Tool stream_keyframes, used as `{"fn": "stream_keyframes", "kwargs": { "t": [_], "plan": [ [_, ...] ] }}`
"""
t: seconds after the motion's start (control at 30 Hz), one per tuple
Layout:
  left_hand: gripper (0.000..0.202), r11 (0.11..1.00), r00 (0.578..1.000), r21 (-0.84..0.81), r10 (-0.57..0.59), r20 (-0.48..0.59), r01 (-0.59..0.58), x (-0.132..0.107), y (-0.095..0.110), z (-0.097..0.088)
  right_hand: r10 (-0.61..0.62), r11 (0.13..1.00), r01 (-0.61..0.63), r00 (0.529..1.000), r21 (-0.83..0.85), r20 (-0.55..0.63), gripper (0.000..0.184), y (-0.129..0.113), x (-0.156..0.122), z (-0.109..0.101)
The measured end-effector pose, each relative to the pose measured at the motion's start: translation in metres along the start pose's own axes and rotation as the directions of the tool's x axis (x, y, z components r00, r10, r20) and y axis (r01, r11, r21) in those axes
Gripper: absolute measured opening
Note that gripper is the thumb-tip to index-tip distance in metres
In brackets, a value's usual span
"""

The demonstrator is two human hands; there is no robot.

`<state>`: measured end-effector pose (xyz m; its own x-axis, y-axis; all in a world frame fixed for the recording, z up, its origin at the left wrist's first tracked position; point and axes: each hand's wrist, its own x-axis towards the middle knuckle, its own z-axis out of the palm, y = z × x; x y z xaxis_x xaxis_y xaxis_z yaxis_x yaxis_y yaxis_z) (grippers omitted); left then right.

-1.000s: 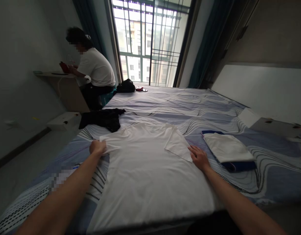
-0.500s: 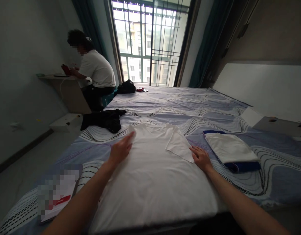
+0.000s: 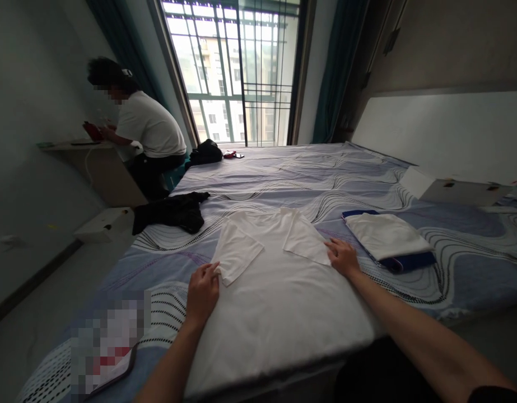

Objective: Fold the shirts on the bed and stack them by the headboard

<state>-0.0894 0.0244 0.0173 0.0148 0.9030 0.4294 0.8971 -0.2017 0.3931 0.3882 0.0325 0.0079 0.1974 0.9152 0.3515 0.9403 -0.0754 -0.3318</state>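
A white T-shirt (image 3: 258, 313) lies spread on the bed, its neckline toward the window. Both short sleeves rest folded inward over the body, the left sleeve (image 3: 238, 254) and the right sleeve (image 3: 305, 240). At the shirt's left edge, my left hand (image 3: 203, 292) has its bent fingertips closed on the cloth by the left sleeve's lower corner. My right hand (image 3: 343, 257) is open, its fingers apart and lying against the right edge beside the other sleeve.
Right of the shirt lies a folded white garment (image 3: 386, 235) on a dark blue one (image 3: 413, 262). Black clothing (image 3: 174, 212) is at the bed's left edge. A blurred-out flat item (image 3: 111, 347) sits near left. Another person (image 3: 149, 123) sits at a small desk (image 3: 115, 173).
The left sleeve now lies folded inward on the shirt. My left hand has come down along the left edge toward me. My right hand stays at the right edge. The camera view has shifted.
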Motion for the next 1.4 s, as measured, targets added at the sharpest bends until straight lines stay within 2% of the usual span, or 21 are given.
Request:
{"fn": "stream_keyframes", "kwargs": {
  "t": [0.03,0.1,0.13,0.2,0.23,0.3,0.33,0.4,0.47,0.53,0.63,0.73,0.83,0.93,1.0,1.07,1.17,1.23,1.3,1.4],
  "plan": [
    [0.038,0.999,0.999,0.000,-0.046,-0.010,0.046,0.003,0.000,0.001,0.046,0.999,-0.046,0.996,0.003,-0.073,0.040,-0.017,-0.004,-0.002],
    [0.033,0.988,0.988,-0.006,-0.155,-0.016,0.154,0.008,0.001,0.001,0.083,0.996,-0.076,0.982,0.050,-0.167,0.039,-0.066,-0.019,-0.002],
    [0.030,0.979,0.979,-0.007,-0.203,-0.015,0.202,0.010,0.000,0.001,0.040,0.995,-0.026,0.989,0.095,-0.145,0.038,-0.096,-0.030,0.000],
    [0.024,0.968,0.968,-0.005,-0.250,-0.016,0.250,0.014,-0.003,0.001,-0.134,0.971,0.137,0.991,0.195,-0.031,0.038,-0.164,-0.054,0.008],
    [0.022,0.968,0.968,-0.003,-0.250,-0.025,0.250,0.015,-0.005,0.001,-0.220,0.949,0.208,0.975,0.237,0.026,0.043,-0.198,-0.065,0.014],
    [0.021,0.972,0.970,-0.004,-0.234,-0.060,0.234,0.016,-0.009,0.001,-0.336,0.909,0.294,0.937,0.297,0.100,0.067,-0.256,-0.082,0.030],
    [0.021,0.974,0.970,0.000,-0.227,-0.081,0.228,0.016,-0.011,0.001,-0.380,0.891,0.329,0.917,0.312,0.120,0.074,-0.278,-0.086,0.038],
    [0.022,0.973,0.968,0.018,-0.229,-0.104,0.232,0.018,-0.016,0.000,-0.408,0.881,0.346,0.900,0.322,0.150,0.070,-0.307,-0.088,0.054],
    [0.025,0.964,0.962,0.030,-0.263,-0.079,0.266,0.021,-0.021,-0.002,-0.406,0.885,0.342,0.899,0.315,0.165,0.048,-0.317,-0.084,0.067],
    [0.029,0.955,0.955,0.008,-0.297,-0.016,0.297,0.027,-0.028,-0.004,-0.431,0.877,0.371,0.888,0.306,0.159,0.032,-0.316,-0.079,0.075],
    [0.032,0.962,0.964,-0.068,-0.259,0.060,0.263,0.034,-0.041,-0.008,-0.523,0.828,0.467,0.843,0.308,0.128,0.030,-0.311,-0.076,0.080],
    [0.033,0.974,0.982,-0.125,-0.185,0.030,0.188,0.033,-0.054,-0.009,-0.596,0.778,0.539,0.795,0.323,0.110,0.030,-0.311,-0.075,0.081],
    [0.039,0.964,0.978,-0.168,-0.208,-0.004,0.205,0.034,-0.063,-0.011,-0.621,0.759,0.555,0.774,0.341,0.122,0.028,-0.314,-0.074,0.081],
    [0.048,0.951,0.971,-0.198,-0.241,0.009,0.238,0.056,-0.061,-0.013,-0.624,0.755,0.550,0.769,0.356,0.137,0.027,-0.316,-0.072,0.081],
    [0.049,0.982,0.985,-0.088,-0.165,0.042,0.168,0.083,-0.049,-0.009,-0.632,0.750,0.555,0.763,0.360,0.139,0.027,-0.315,-0.071,0.083],
    [0.050,0.998,0.991,0.056,-0.014,0.133,0.006,0.114,-0.029,0.004,-0.643,0.742,0.568,0.753,0.357,0.139,0.027,-0.314,-0.071,0.085],
    [0.051,0.978,0.942,0.066,0.170,0.290,-0.197,0.150,0.002,0.039,-0.661,0.730,0.591,0.739,0.342,0.134,0.029,-0.313,-0.069,0.086],
    [0.054,0.973,0.911,0.051,0.191,0.365,-0.225,0.160,0.017,0.065,-0.670,0.723,0.603,0.731,0.336,0.129,0.030,-0.313,-0.068,0.084],
    [0.059,0.976,0.898,0.079,0.154,0.412,-0.204,0.160,0.022,0.086,-0.671,0.724,0.605,0.730,0.330,0.132,0.031,-0.314,-0.066,0.080],
    [0.063,0.979,0.898,0.134,0.079,0.434,-0.151,0.158,0.017,0.101,-0.668,0.730,0.601,0.728,0.325,0.154,0.042,-0.314,-0.064,0.070]
  ]
}}
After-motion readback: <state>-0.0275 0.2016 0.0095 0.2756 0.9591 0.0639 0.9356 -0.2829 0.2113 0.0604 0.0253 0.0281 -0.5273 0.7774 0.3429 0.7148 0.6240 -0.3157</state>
